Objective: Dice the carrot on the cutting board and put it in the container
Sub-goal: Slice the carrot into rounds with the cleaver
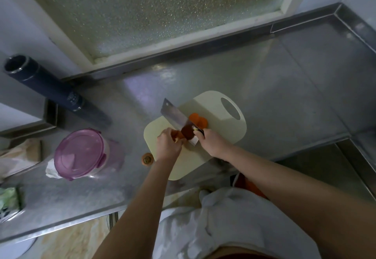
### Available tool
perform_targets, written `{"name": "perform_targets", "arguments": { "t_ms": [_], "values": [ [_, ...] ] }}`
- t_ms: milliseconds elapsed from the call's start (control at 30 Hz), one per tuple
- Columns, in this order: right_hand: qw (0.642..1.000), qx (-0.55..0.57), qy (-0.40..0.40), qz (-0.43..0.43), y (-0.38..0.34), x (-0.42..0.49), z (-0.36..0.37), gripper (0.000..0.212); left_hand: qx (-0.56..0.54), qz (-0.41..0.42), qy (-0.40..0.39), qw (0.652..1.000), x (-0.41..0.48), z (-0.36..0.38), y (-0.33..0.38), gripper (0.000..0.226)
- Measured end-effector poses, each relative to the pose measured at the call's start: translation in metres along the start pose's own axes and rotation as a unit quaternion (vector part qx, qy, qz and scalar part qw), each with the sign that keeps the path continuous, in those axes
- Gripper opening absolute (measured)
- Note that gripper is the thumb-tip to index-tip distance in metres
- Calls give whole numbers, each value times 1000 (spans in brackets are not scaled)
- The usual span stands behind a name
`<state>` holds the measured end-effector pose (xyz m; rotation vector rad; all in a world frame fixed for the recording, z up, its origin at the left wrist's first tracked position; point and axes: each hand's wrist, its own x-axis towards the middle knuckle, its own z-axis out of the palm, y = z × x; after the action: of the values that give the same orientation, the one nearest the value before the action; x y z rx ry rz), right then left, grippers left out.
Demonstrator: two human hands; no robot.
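A cream cutting board (215,104) lies on the steel counter. My left hand (167,145) grips an orange carrot piece (178,135) on the board. My right hand (213,142) holds the handle of a wide cleaver (177,117), whose blade stands across the carrot just right of my left fingers. Cut carrot slices (198,120) lie on the far side of the blade. A round container with a pink lid (79,154) stands shut to the left of the board.
A cut carrot end (147,159) lies on the counter by the board's left edge. A dark cylinder flask (46,88) leans at the back left. Crumpled bags (18,157) sit at far left. A sink (325,169) opens to the right.
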<state>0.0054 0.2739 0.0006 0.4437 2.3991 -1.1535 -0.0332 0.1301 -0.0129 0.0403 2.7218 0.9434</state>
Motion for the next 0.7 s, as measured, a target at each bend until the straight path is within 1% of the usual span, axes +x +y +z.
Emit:
{"name": "perform_targets", "arguments": {
  "t_ms": [133, 233, 333, 533, 700],
  "values": [
    [1000, 4, 10, -7, 3, -1, 3, 39, 3, 14, 2, 1000, 0, 1, -2, 18],
    [999, -25, 25, -23, 2, -6, 8, 37, -7, 13, 6, 1000, -2, 3, -3, 19],
    [996, -67, 34, -40, -1, -10, 13, 42, -13, 1, 4, 1000, -2, 4, -3, 23],
    [991, -131, 8, -22, 8, -27, 13, 36, -3, -20, -6, 1000, 3, 3, -3, 24],
    [992, -120, 12, -25, 0, -25, 20, 35, -3, -20, -9, 1000, 2, 4, -4, 26]
  ]
}}
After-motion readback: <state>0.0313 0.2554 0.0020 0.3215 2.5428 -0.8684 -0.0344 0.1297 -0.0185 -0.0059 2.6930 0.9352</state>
